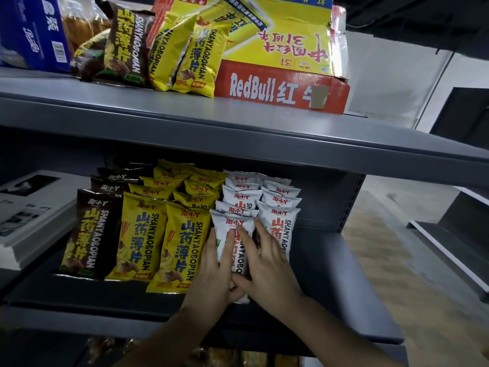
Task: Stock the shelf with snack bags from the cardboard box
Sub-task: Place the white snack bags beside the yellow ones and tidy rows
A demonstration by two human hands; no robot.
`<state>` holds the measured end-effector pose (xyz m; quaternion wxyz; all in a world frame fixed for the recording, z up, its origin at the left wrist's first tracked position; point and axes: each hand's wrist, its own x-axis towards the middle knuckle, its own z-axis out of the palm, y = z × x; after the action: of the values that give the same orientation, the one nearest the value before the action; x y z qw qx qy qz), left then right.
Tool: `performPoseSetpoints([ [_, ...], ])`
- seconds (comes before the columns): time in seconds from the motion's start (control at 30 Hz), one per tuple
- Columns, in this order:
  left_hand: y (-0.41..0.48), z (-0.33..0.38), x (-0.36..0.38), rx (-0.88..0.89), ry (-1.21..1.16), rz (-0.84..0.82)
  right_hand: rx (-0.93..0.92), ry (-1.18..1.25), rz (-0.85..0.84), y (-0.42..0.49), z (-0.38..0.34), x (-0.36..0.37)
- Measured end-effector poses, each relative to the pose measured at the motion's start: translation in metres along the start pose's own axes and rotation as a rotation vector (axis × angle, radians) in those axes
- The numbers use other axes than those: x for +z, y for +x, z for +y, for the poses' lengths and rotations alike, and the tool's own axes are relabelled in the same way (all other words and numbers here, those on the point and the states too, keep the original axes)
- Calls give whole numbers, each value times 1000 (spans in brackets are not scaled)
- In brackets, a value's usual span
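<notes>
Hands both on front white snack bag (232,223), which stands upright at the front edge of the lower shelf (330,274), right-hand part of the stocked rows. Left hand (215,271) holds the bag's left edge: its fingers (229,247) run up the front face and left side, thumb tucked at the bag's bottom. Right hand (270,263) lies flat, fingers (260,231) straight and spread across the bag's right half, outer ones reaching onto the neighbouring white bag (280,223); its thumb meets the left thumb at the bottom edge. Only the bag's top and a centre strip show between the fingers. More white bags are lined up behind. Just left stand rows of yellow snack bags (174,247), then brown snack bags (90,234). Upper shelf (185,109) carries the RedBull cardboard box (264,86), flap open, with loose yellow bags (195,62) and a loose brown bag (124,49) leaning by its left end. Blue carton (29,30) far left.
</notes>
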<state>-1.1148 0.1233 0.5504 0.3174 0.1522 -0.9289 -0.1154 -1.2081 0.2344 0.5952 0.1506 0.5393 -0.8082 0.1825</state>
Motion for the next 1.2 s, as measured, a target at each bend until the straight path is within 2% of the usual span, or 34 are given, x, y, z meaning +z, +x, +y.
performPoseSetpoints([
  [0.1,3,-2,-1,-1,21,-24,-34,15,-55,0,8,-7],
  [0.23,4,-1,-1,-8,80,-3,-66,-86,-22,-1,16,-12],
  [0.4,-3,6,-10,-11,214,13,30,-114,17,-12,22,-25],
  [0.6,-17,16,-27,44,258,72,88,-123,48,-35,43,-41],
  [0.73,-31,32,-31,142,199,76,132,-110,3,-56,51,-47],
  [0.93,-50,70,-26,168,160,19,117,-98,-23,-92,51,-50],
  [1.03,-64,86,-21,235,119,32,116,-74,-22,-115,48,-50],
  [1.2,-95,114,-5,365,16,3,42,-12,16,-159,46,-46],
])
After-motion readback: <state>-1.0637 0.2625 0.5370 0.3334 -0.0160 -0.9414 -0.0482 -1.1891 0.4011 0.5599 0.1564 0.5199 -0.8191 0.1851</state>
